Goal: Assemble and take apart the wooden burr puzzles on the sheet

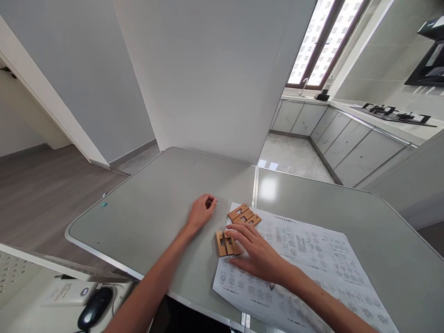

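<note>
My left hand (202, 212) rests on the grey table (149, 212) with its fingers curled into a loose fist; something small and dark shows inside them. My right hand (255, 252) lies flat with fingers stretched over a group of notched wooden pieces (226, 243) at the left edge of a printed instruction sheet (312, 259). A second group of wooden pieces (244, 215) lies on the sheet's top left corner, between the two hands.
A second table (347, 212) adjoins on the right, under the sheet. A black mouse (94, 307) and a white device (69, 292) sit on a lower surface at bottom left. A white wall panel (215, 78) stands behind the table; kitchen cabinets (347, 143) run at right.
</note>
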Tool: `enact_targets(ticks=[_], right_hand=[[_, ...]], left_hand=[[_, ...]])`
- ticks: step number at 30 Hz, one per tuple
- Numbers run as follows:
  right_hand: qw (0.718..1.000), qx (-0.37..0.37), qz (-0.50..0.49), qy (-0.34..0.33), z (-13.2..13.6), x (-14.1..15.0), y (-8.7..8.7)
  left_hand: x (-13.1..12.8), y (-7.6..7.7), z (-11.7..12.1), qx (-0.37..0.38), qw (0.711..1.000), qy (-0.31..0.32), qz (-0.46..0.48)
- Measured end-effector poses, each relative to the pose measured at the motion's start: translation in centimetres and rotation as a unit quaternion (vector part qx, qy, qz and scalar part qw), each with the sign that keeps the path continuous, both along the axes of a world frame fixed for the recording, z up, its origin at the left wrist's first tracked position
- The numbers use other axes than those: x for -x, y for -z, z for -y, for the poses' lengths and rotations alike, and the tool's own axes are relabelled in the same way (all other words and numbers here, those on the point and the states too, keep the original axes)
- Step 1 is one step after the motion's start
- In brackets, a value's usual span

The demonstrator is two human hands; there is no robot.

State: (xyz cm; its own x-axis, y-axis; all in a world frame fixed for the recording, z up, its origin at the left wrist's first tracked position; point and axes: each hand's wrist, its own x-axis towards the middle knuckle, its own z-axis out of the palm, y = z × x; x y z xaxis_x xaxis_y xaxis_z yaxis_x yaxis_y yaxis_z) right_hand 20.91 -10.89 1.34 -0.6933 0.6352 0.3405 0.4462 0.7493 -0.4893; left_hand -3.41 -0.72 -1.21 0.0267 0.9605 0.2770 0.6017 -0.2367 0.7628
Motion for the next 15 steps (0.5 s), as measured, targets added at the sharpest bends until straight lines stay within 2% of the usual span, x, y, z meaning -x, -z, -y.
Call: enact_targets(ticks=[6, 15], right_hand=[[0.998, 0.006, 0.038, -0.039, -1.6, 2.5, 0.1], [0.998, 0.035, 0.043, -0.034, -1.4, 2.1, 0.0]], left_hand=[[-0.1, -0.1, 0.1, -0.004, 1.0, 0.001, -0.003], [-0.3, -0.6, 0.3, -0.004, 1.0, 0.005, -0.007]])
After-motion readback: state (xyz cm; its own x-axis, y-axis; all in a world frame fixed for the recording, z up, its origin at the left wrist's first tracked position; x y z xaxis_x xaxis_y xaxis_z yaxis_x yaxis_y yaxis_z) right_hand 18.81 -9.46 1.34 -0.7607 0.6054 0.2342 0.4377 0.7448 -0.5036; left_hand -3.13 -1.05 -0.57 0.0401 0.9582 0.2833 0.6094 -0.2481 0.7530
